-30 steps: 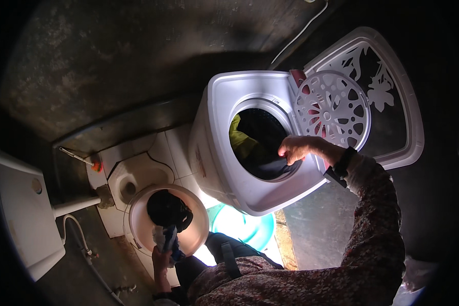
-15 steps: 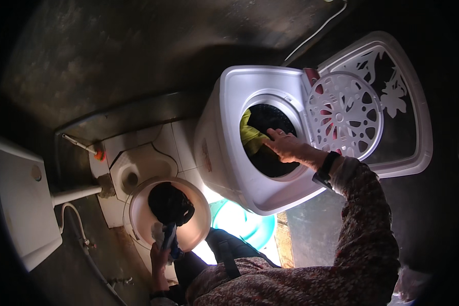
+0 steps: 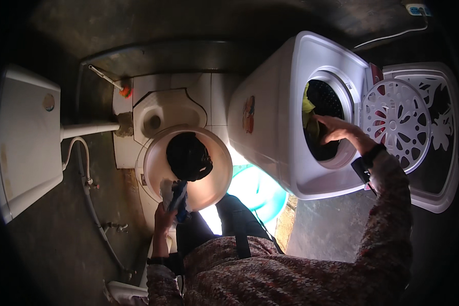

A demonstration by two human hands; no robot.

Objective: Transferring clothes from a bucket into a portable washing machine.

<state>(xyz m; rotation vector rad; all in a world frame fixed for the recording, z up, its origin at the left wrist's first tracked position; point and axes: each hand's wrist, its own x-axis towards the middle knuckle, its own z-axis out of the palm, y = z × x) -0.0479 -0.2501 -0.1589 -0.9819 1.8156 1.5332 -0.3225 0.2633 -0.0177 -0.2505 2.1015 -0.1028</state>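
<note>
My right hand (image 3: 337,128) reaches into the round drum opening of a white spin dryer (image 3: 266,112). Its fingers and thumb are apart, at the edge of a yellow-green cloth (image 3: 308,105) bunched at the drum's left side. Whether the fingertips touch that cloth I cannot tell. Lower left, my left hand (image 3: 163,219) is closed on a dark blue and white cloth (image 3: 177,199) over the near rim of a pale basin (image 3: 219,153). A dark bundled cloth (image 3: 188,155) lies in this basin.
A perforated round inner lid (image 3: 392,122) and the outer lid (image 3: 446,188) hang open on the dryer's right. Behind the basin is a squat toilet (image 3: 176,104). A turquoise basin (image 3: 270,191) sits beside my legs. A cistern (image 3: 33,137), pipes and a brush (image 3: 124,92) line the left.
My view has shifted, so the dryer appears farther right and higher. My right hand has turned within the drum opening, its fingers toward the yellow-green cloth. My left hand still grips its cloth.
</note>
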